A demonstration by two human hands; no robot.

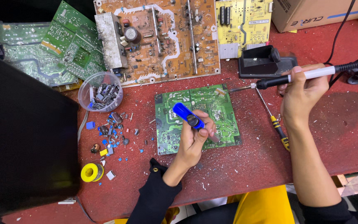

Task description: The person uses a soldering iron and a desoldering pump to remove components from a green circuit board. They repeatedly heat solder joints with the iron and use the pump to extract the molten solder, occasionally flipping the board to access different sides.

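Observation:
A green circuit board [175,124] lies solder side up on the red table. My left hand [193,141] rests over its lower right part, gripping a blue desoldering pump [185,113] that points up and left across the board. My right hand [301,93] is raised to the right of the board and holds a soldering iron [307,75] with a white and black handle. Its metal tip [239,88] hovers at the board's upper right corner.
A black iron stand [266,62] sits behind the board. A large brown circuit board [162,37], green boards [54,45], a yellow board [243,23] and a cardboard box [311,12] line the back. A plastic cup of components [101,92], loose parts [110,137], a solder spool [90,172] and a screwdriver [276,124] lie nearby.

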